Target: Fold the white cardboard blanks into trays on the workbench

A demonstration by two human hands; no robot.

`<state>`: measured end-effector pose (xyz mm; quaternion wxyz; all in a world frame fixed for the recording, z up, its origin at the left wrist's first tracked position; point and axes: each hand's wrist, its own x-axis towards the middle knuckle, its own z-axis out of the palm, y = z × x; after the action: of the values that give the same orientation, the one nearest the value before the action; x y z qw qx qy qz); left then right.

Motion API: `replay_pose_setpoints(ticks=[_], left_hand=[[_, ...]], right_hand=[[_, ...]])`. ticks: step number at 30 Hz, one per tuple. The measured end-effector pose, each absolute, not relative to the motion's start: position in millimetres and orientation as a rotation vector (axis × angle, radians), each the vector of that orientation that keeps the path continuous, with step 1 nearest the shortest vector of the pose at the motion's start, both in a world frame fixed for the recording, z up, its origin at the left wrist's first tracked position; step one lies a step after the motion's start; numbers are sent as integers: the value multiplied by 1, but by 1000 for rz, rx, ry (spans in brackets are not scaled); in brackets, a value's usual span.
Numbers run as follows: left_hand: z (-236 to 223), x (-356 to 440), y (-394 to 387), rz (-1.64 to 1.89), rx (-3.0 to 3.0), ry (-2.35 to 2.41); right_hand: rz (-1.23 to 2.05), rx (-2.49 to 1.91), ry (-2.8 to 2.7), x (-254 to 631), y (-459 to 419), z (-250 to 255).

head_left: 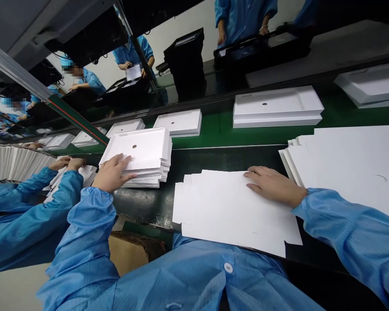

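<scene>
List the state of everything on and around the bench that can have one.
Left grip: open, resting on the tray stack
Right grip: open, palm down on the white sheet
Tray stack: folded trays, piled with uneven edges
White sheet: flat, unfolded
Sheet pile: flat, edges uneven
Green belt: carrying trays; moving or stopped, cannot tell
Belt trays: folded into shape
Cardboard box: partly hidden; open or closed, cannot tell

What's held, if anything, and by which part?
No clear hold. Left hand rests on white tray stack, near-left corner; grip can't be told. Right hand lies on white sheet, far-right corner; no pinch visible.
</scene>
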<state>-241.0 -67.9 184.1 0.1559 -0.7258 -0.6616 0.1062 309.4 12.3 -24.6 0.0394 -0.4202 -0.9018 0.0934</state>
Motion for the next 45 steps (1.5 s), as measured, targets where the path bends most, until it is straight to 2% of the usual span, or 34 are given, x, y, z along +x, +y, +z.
replay_pose_setpoints(ticks=[4,10,13,17,25,29,36,45], left_hand=[[168,-177,-79,-39,-2188,-1662],[143,-95,-84,-57,-2421,-1393],[145,-108,-79,-63,-2191,-1625],[156,-148,-77,105,-2083,-1832],[187,-150,-90,42,-2047,-1621],[200,-161,-92,64,-1984,-1683],[174,-195,-89,219,-2008,-1910],[167,-177,-94,28,-2157,-1823]], right_hand=[[247,-1327,-2748,305,12,-21],[246,-1273,-2773,296,10,-21],[230,-1229,-2745,301,9,-34],[229,-1177,-2713,310,11,-51],[257,-1184,-2721,313,10,-52],[279,-1209,-2722,314,10,-53],[319,-1206,-2707,311,10,-52],[314,-1222,-2741,309,9,-47]])
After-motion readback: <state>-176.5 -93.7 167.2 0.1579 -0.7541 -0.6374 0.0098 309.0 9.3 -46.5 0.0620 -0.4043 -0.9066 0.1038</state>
